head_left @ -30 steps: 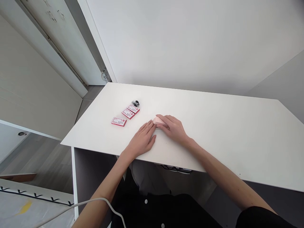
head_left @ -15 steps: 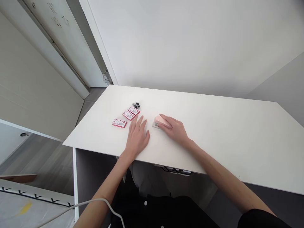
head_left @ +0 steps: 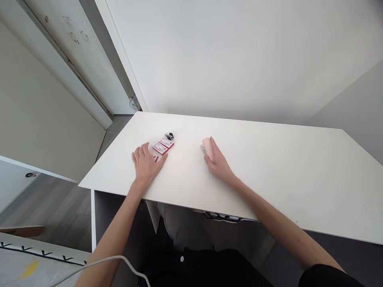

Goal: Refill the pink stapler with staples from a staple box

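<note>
My right hand (head_left: pixel 220 164) is wrapped around a pink stapler (head_left: pixel 208 148) over the middle of the white table. The stapler is tipped up, its pale grey underside facing left, and my fingers cover part of it. My left hand (head_left: pixel 146 165) lies over a small red-and-white box (head_left: pixel 154 158), its fingers spread and bent. Most of that box is hidden under the hand; whether the fingers touch it is unclear. Just beyond are a red-and-white box (head_left: pixel 160 148) and another such box (head_left: pixel 166 142), side by side. Behind them sits a small black-and-silver staple remover (head_left: pixel 169 136).
The white tabletop (head_left: pixel 278 171) runs far to the right and meets a white wall (head_left: pixel 227 59) at the back. Under its front edge hang dark-framed items (head_left: pixel 223 216). A pale cable (head_left: pixel 119 257) crosses my left forearm.
My left hand has moved left, from the bare table onto the nearest box. My right hand has lifted and turned the stapler, which lay flatter before.
</note>
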A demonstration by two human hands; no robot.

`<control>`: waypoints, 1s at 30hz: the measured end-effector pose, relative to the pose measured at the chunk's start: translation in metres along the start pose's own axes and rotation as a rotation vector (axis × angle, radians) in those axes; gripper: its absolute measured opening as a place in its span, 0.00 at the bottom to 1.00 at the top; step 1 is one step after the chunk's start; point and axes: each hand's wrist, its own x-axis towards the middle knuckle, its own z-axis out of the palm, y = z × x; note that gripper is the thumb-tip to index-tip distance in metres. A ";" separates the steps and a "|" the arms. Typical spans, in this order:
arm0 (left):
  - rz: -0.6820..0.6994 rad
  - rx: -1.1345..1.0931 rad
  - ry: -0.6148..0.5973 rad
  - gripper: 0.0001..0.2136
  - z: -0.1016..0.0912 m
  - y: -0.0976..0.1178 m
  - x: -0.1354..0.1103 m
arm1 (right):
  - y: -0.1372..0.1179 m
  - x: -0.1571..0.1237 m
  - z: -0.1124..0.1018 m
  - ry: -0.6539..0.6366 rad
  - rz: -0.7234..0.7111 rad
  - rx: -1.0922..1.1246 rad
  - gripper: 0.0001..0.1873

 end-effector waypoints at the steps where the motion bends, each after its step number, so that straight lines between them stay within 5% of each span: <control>1: 0.009 -0.010 -0.021 0.40 0.000 0.000 0.003 | -0.001 -0.001 0.000 -0.006 0.014 0.010 0.46; 8: 0.118 -0.023 -0.019 0.37 0.007 0.006 0.018 | -0.006 -0.003 0.001 0.009 0.047 0.025 0.51; 17: 0.126 -0.049 -0.052 0.27 0.016 0.017 0.029 | -0.011 0.002 0.001 0.089 0.120 0.150 0.46; 22: 0.253 -0.107 -0.169 0.28 0.007 0.021 0.016 | -0.013 0.006 -0.003 0.114 0.209 0.355 0.43; 30: 0.539 -0.233 -0.392 0.30 0.008 0.049 -0.003 | -0.011 0.012 -0.010 0.206 0.332 0.355 0.35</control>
